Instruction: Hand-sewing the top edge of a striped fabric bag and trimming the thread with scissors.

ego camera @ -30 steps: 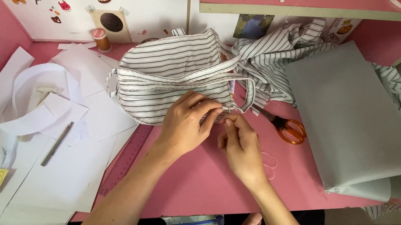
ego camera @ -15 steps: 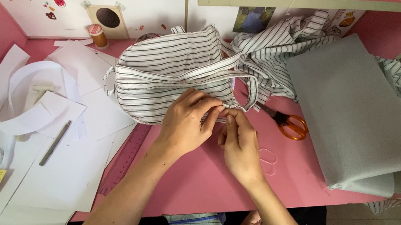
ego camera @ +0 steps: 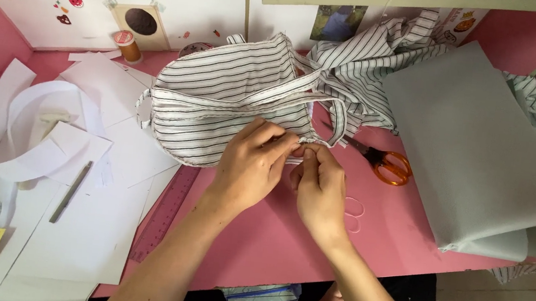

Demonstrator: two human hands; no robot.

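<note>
A white fabric piece with dark stripes lies bunched on the pink table. My left hand pinches its near edge with fingers curled. My right hand meets it right beside, thumb and fingers closed on the same edge; whether it holds anything small there is hidden. More striped cloth trails toward the back right.
Orange-handled scissors lie just right of my hands. A folded grey cloth stack fills the right side. White paper patterns, a pen, a pink ruler and a thread spool sit at left.
Both hands stay pinched on the fabric's edge with only small finger shifts. The view has drifted slightly.
</note>
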